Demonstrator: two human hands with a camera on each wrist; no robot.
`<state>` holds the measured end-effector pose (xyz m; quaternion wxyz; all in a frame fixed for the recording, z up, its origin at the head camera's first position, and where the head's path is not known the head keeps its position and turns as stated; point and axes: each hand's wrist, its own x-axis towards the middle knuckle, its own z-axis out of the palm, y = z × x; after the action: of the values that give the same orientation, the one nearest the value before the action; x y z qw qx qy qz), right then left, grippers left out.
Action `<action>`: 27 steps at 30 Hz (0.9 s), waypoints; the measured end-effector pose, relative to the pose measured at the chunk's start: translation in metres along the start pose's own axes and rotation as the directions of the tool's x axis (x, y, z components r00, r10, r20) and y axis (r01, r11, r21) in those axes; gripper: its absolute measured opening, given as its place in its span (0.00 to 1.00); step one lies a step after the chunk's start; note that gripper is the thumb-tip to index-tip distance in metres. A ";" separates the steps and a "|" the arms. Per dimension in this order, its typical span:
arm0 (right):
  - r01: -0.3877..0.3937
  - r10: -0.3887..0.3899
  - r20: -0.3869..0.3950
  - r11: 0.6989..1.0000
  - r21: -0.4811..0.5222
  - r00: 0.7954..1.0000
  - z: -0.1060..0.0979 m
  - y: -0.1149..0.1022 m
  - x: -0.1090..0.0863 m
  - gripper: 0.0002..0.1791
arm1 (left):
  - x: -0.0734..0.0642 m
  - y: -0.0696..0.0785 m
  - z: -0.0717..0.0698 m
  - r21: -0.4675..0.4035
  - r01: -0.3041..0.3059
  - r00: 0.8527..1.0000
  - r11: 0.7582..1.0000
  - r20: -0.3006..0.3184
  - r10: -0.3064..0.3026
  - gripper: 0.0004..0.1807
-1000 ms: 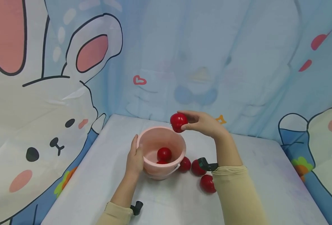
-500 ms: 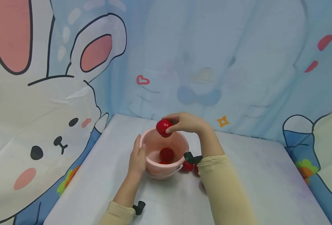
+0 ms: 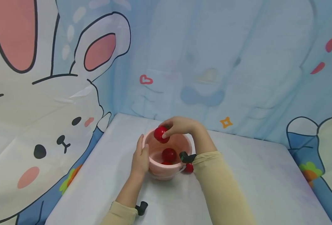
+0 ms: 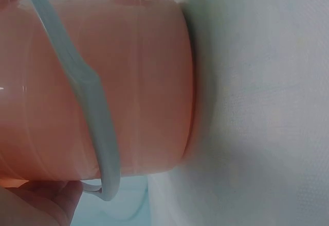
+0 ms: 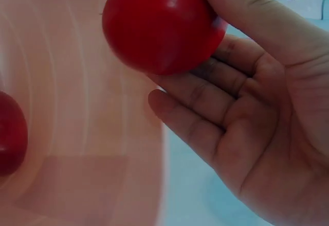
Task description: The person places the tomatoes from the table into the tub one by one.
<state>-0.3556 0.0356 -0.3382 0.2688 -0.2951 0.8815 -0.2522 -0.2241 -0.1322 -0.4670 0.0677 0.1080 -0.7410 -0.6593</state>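
A pink bucket (image 3: 166, 171) stands upright on the white-covered table, its pale handle (image 4: 92, 102) hanging down the side. My left hand (image 3: 140, 159) holds the bucket at its left side, close to the rim. Between the thumb and fingers of my right hand (image 3: 180, 125) is a red tomato (image 5: 162, 25) with a bit of stem, held over the bucket's mouth at the back left. Inside the bucket lies another tomato (image 3: 169, 155), and part of a further red one shows below it. The right wrist view also has a tomato (image 5: 10, 133) at its left edge.
Outside the bucket, against its right side, a tomato (image 3: 189, 168) sits on the table, partly covered by the right wrist's black camera mount (image 3: 186, 157). A blue cartoon curtain (image 3: 199, 62) rises behind the table (image 3: 267, 175) and along both sides.
My right hand has carried the tomato leftward and down, from above the bucket's right rim to its back left. The right forearm now covers tomatoes seen earlier on the table. My left hand keeps its hold.
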 end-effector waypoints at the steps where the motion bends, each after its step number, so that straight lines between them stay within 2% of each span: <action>1: -0.002 0.002 0.009 1.000 -0.003 1.000 0.001 0.000 0.002 0.29 | 0.000 0.000 0.000 0.000 0.001 1.000 1.000 0.000 -0.001 0.30; 7: -0.002 0.005 0.075 0.999 -0.041 0.997 0.005 -0.001 0.013 0.28 | 0.000 -0.001 0.001 0.006 -0.002 1.000 1.000 0.000 0.002 0.31; 9: -0.026 0.031 0.091 0.998 -0.055 0.995 0.007 -0.001 0.015 0.29 | 0.001 -0.002 0.002 0.010 -0.002 1.000 1.000 -0.002 0.002 0.31; 12: -0.087 0.093 0.112 0.994 -0.062 0.989 0.012 -0.002 0.018 0.31 | 0.001 -0.002 0.001 0.009 -0.008 1.000 1.000 -0.006 0.008 0.31; 14: -0.151 0.156 0.126 0.988 -0.044 0.980 0.015 -0.002 0.020 0.32 | 0.001 -0.001 0.001 0.009 -0.013 1.000 1.000 -0.010 0.013 0.31; 17: -0.205 0.209 0.154 0.978 -0.042 0.966 0.019 -0.002 0.023 0.32 | 0.001 0.000 0.000 0.012 -0.015 1.000 1.000 -0.015 0.015 0.31; 21: -0.219 0.224 0.181 0.975 -0.048 0.958 0.025 -0.002 0.028 0.32 | 0.001 0.000 -0.001 0.018 -0.019 1.000 1.000 -0.016 0.019 0.31; 27: -0.252 0.244 0.228 0.968 0.009 0.943 0.031 0.003 0.036 0.30 | 0.002 -0.001 -0.002 0.028 -0.026 0.999 0.999 -0.017 0.027 0.30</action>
<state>-0.3616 0.0054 -0.3738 0.4023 -0.2033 0.8704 -0.1982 -0.2256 -0.1345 -0.4674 0.0815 0.1049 -0.7507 -0.6472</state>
